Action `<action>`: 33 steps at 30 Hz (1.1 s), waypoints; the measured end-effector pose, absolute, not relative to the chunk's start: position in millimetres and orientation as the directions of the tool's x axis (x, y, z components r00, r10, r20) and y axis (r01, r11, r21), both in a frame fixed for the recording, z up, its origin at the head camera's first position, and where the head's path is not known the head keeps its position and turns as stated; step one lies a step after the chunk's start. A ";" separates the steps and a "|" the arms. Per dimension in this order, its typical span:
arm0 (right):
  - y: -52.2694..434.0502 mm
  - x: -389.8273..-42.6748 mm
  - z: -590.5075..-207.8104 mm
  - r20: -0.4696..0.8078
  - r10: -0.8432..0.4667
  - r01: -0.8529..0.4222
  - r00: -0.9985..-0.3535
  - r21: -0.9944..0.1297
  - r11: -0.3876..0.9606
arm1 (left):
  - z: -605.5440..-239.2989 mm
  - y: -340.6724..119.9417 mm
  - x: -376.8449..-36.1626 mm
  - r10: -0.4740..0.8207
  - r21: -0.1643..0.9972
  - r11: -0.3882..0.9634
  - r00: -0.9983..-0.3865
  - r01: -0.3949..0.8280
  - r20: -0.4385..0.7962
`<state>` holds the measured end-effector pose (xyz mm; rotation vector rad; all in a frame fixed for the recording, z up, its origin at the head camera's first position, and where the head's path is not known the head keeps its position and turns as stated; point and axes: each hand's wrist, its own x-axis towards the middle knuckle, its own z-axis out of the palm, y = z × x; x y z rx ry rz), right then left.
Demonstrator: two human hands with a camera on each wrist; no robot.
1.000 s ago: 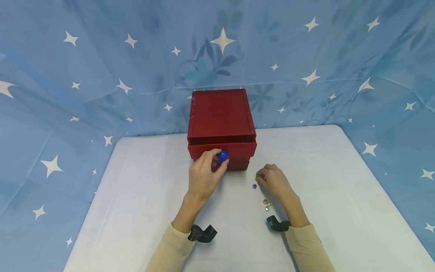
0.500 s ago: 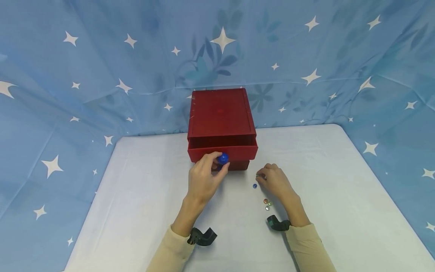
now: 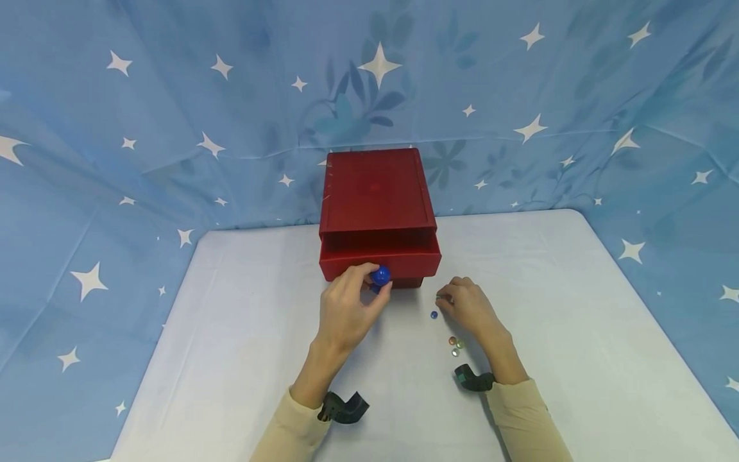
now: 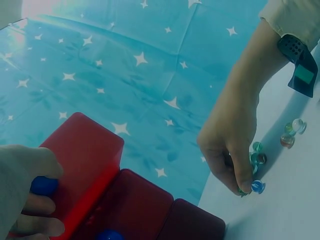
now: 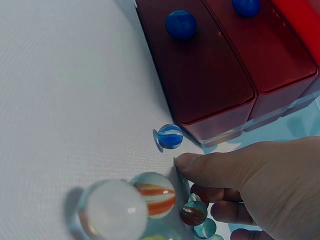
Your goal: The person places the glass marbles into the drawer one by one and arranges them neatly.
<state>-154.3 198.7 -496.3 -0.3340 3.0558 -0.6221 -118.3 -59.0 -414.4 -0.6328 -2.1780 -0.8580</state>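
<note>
Now | left hand (image 3: 345,310) pinches round blue knob (image 3: 380,276) of glossy red drawer (image 3: 381,263) | right hand (image 3: 470,309) curled holding marbles (image 5: 196,212)

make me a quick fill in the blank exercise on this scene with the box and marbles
1. The left hand grips the ____ knob of the top drawer.
2. The box is ____ in colour.
3. The top drawer stands partly ____.
4. The right hand holds marbles beside a loose ____ marble on the table.

Missing words: blue; red; open; blue
</note>
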 end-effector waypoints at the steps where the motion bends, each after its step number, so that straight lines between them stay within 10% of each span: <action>1: 198.9 -154.4 -496.7 0.044 -0.213 -0.213 -0.976 -0.386 0.898 | -414.3 -58.9 -117.7 0.178 0.384 0.661 -0.632 0.645 0.754; 33: 197.8 -155.7 -498.5 0.066 -0.229 -0.237 -0.971 -0.375 0.896 | -417.2 -68.5 -110.8 0.207 0.470 0.564 -0.667 0.679 0.716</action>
